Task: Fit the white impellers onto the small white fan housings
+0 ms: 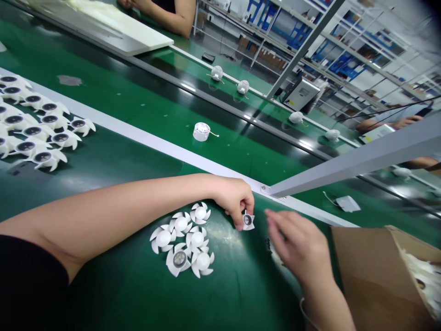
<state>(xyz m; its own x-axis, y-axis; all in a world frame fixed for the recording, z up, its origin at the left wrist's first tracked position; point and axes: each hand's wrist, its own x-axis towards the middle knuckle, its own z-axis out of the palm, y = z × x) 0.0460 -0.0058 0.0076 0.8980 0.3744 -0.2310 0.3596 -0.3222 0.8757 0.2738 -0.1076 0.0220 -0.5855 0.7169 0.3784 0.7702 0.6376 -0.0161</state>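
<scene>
My left hand (237,200) reaches in from the left, closed on a small white fan impeller (248,221) whose dark round hub faces up. To its right, my right hand (301,246) is slightly blurred, fingers stretched out and apart from the impeller, with nothing visible in them. Below my left forearm lies a cluster of several white fan impellers (181,224), mostly with their smooth caps up. One impeller (179,259) among them shows its grey hub opening. A pale object partly hidden behind my right hand cannot be made out.
Larger white impellers (34,131) stand in rows at left. A cardboard box (372,276) with white parts is at right. Beyond the white rail (155,149), a round white motor (201,132) lies on the green belt. A metal post (344,158) slants across; co-workers' arms (168,18) show behind.
</scene>
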